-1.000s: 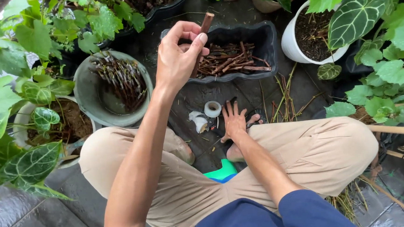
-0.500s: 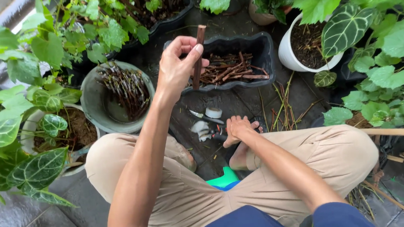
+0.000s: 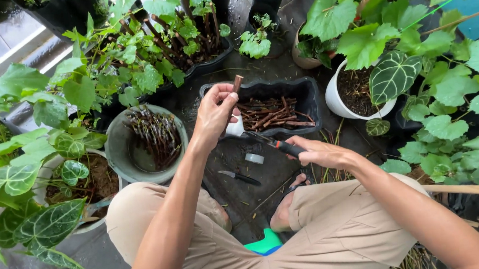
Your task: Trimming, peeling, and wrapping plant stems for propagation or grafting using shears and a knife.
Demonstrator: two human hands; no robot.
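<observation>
From the head camera I see my left hand (image 3: 215, 112) raised over the ground, its fingers pinched shut around a short brown cutting (image 3: 235, 87) that stands nearly upright, the top end poking above my fingertips. Just behind it sits a black rectangular tray (image 3: 309, 100) filled with more brown sticks. My right hand (image 3: 319, 153) is closed around the dark, orange-marked handles of a pair of pruners (image 3: 278, 145), whose blades point toward the left hand, stopping just short of the cutting. A scrap of white material hangs below my left hand; I cannot tell what it is. On the wet dark floor between my knees lie a small knife (image 3: 239, 177) and a roll of white tape (image 3: 254, 158), apart from each other. A grey round bucket (image 3: 119, 137) of budding twigs stands to the left, and a white pot (image 3: 334, 98) of soil to the right.
</observation>
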